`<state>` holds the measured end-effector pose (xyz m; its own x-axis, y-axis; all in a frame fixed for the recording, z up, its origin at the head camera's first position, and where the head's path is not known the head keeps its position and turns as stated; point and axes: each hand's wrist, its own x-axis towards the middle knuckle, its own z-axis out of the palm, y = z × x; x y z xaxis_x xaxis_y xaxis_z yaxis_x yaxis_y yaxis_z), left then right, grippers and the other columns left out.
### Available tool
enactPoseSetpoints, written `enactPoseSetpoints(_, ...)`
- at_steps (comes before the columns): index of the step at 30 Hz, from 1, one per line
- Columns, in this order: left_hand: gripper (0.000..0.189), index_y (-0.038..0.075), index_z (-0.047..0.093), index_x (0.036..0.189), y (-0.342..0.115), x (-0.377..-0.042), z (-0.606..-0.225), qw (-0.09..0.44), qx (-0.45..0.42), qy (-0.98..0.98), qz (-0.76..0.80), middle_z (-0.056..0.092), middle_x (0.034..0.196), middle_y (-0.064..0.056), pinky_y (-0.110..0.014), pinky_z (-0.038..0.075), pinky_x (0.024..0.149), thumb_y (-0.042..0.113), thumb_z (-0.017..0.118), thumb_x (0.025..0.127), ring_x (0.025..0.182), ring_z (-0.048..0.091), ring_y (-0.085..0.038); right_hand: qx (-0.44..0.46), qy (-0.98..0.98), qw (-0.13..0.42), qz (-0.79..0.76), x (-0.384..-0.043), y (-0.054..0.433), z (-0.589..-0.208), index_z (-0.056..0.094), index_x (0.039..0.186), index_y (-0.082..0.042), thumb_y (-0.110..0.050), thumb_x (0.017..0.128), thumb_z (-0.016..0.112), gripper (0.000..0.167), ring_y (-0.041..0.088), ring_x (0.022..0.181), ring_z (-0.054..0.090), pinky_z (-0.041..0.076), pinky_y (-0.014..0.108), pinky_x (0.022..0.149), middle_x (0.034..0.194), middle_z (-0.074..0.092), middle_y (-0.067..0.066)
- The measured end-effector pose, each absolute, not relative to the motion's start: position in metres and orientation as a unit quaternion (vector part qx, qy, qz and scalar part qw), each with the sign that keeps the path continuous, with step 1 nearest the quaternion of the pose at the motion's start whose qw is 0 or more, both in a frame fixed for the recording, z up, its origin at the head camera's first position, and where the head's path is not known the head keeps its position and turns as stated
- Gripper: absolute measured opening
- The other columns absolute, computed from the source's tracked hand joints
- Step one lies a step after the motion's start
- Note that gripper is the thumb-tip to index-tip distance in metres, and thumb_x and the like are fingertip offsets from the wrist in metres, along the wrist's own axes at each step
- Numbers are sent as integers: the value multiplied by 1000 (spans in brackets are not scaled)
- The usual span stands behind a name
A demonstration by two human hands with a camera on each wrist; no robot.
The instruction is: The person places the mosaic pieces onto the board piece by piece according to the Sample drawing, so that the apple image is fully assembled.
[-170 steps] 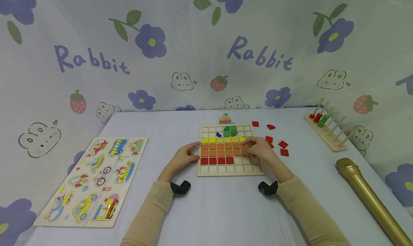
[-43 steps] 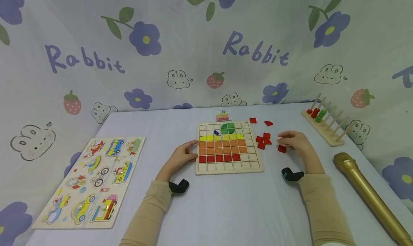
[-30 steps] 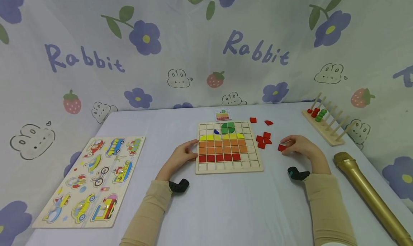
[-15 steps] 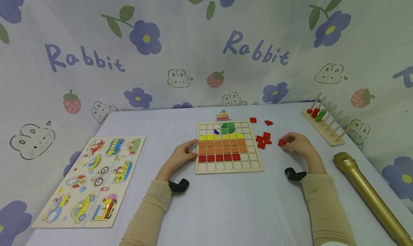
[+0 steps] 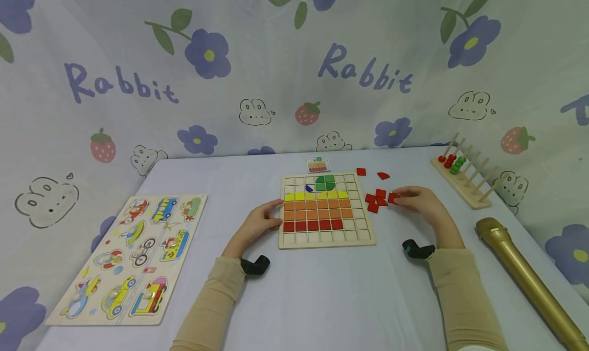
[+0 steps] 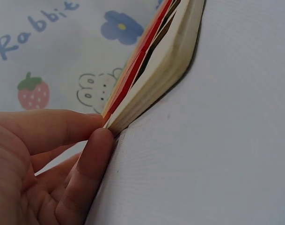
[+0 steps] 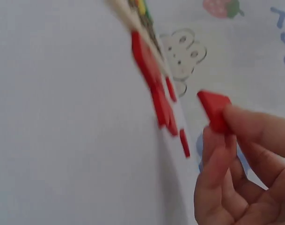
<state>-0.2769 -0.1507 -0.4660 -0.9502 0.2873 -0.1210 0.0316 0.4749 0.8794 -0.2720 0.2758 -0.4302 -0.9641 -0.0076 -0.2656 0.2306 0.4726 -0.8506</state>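
Note:
My right hand point(image 5: 421, 200) pinches a red square tile point(image 7: 216, 110) between thumb and fingertips, raised off the table in the right wrist view. Beside it several loose red tiles point(image 5: 372, 206) lie clustered at the right of the wooden grid board point(image 5: 359, 237). My left hand point(image 5: 257, 225) rests at the board's left edge, index finger and thumb touching it at separate spots; the left wrist view shows the fingertips point(image 6: 101, 136) right at the edge. On the board lie a row of red tiles point(image 5: 313, 226), orange rows point(image 5: 317, 209), yellow pieces point(image 5: 299, 196), a green shape point(image 5: 325, 182) and a small blue piece point(image 5: 309, 188).
Behind the board lies a small pattern card point(image 5: 318, 164). Another red square point(image 5: 361, 172) and a red curved piece point(image 5: 383, 175) lie at the back. A vehicle puzzle point(image 5: 131, 259) is left; a peg bead rack point(image 5: 460, 184) and gold microphone point(image 5: 520, 269) are right.
My right hand has left the board, picked up a red square tile from the table and carried it left towards the cluster. The red row gained a tile. My left hand stays at the board's edge.

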Motion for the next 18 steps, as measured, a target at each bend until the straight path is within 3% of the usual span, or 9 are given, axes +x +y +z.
enactPoseSetpoints(5,58,13,46,137,-151,-278,-467,128,94,849,504,56,70,-6,-25,46,64,9,66,82,64,56,-12,38,771,156,-617,-275,256,-427,47,127,8,-16,87,64,49,6,86,59,49,21,79,104,57,-2)
enactPoseSetpoints(7,58,13,46,137,-151,-277,-466,129,95,848,505,56,70,-6,-25,46,64,10,66,83,64,56,-11,31,749,172,-639,-275,247,-424,56,117,4,-12,86,65,36,5,80,61,50,20,75,95,60,-6)
enactPoseSetpoints(12,58,6,43,138,-147,-270,-452,135,94,849,503,56,72,-9,-27,47,65,6,64,84,65,56,-14,10,754,199,-626,-275,223,-428,63,98,-3,-9,82,68,17,9,78,61,51,22,71,92,61,-1)
enactPoseSetpoints(18,59,10,44,138,-149,-276,-465,135,87,850,501,56,70,-7,-25,46,64,9,66,83,64,55,-12,-19,830,194,-523,-271,199,-433,66,100,1,-15,81,70,25,16,78,56,48,24,69,94,63,5)
